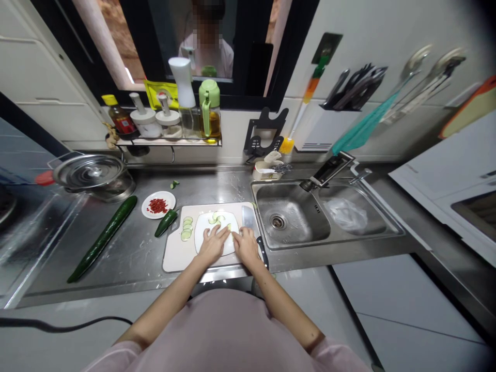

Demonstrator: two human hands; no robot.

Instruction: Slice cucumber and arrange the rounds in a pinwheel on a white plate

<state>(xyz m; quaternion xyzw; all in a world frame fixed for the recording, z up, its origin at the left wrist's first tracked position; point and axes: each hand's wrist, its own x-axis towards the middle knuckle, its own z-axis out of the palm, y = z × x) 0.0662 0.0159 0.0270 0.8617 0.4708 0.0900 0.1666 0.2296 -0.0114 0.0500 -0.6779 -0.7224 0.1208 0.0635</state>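
Note:
Both hands are over a white plate (199, 232) on a pale cutting board (176, 258). My left hand (212, 245) reaches across the plate, fingers spread, its inner fingertips at a cucumber slice (229, 227). From the plate's right edge, my right hand (247, 247) meets the same slice with its thumb side; its other fingers are bent and apart. Further cucumber slices (217, 217) curve along the plate's far part. More slices (186, 227) lie in a row on the board's left. A knife (250, 219) rests at the board's right, partly behind my right hand.
Left of the board are a cut cucumber piece (166, 223), a small plate (145, 206) of chopped red pieces, a long cucumber (103, 237) and a lidded steel pot (91, 173). A double sink (290, 240) adjoins on the right. Above hangs a condiment shelf (170, 142).

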